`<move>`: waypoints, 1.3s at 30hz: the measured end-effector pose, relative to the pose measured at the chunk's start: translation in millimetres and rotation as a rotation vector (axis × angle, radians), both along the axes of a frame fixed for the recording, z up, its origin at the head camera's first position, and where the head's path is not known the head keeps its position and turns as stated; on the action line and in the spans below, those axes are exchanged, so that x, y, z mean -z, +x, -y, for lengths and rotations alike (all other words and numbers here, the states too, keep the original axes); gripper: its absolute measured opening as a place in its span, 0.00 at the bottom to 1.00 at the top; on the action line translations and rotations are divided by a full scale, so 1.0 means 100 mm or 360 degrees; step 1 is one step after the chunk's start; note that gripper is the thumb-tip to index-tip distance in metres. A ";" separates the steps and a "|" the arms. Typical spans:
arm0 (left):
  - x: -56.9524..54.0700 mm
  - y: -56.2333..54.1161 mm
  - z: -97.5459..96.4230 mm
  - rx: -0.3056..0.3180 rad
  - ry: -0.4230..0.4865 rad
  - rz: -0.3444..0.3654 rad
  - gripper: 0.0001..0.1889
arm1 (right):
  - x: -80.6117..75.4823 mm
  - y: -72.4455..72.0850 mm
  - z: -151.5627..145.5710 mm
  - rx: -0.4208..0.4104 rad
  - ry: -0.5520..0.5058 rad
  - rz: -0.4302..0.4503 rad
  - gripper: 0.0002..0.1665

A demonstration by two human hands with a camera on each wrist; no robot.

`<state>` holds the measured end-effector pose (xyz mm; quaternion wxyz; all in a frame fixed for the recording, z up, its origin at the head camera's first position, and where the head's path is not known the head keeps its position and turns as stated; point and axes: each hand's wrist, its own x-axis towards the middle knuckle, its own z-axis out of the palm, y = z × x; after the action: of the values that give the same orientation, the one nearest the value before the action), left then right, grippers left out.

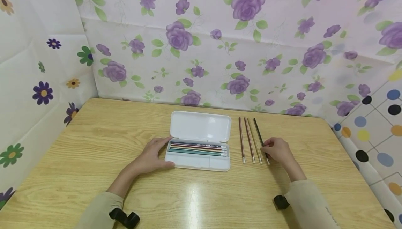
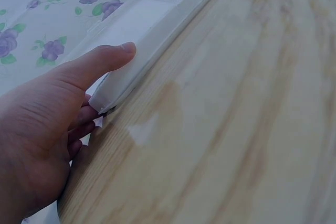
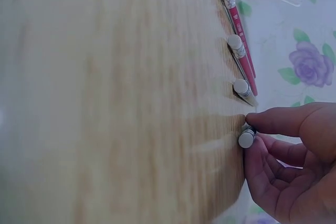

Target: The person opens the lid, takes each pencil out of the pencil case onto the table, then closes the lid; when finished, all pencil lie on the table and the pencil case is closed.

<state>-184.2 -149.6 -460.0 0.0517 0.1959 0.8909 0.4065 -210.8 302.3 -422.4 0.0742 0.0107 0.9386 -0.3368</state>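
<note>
head: ur l hand [image 1: 152, 155] grips the l end of the white case [image 1: 188, 162], thumb & fingers wide; pencil row [image 1: 194, 148] inside, lid [image 1: 201, 126] folded back. ur r hand [image 1: 279, 149] pinches the dark pencil [image 1: 258, 131] on the table [image 1: 157, 197]; 3 other pencils [image 1: 241, 138] lie btwn it & the case. l wrist: thumb on case's front wall, floral sheet [image 2: 31, 24] behind. r wrist: pinch is by the eraser [image 3: 245, 140], next pencil close but apart.

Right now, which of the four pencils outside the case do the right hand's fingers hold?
The dark pencil, rightmost in the row: the right hand pinches it near its eraser. The two reddish pencils and gold pencil lie untouched.
</note>
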 end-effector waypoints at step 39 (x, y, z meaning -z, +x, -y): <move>0.00 0.00 0.01 -0.0003 -0.0009 0.0003 0.51 | -0.18 0.01 1.15 -0.0800 -0.0119 -0.0294 0.10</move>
<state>-183.9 -151.0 -459.6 0.0528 0.1946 0.8922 0.4041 -209.7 187.1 -404.0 0.0699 -0.2561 0.9015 -0.3419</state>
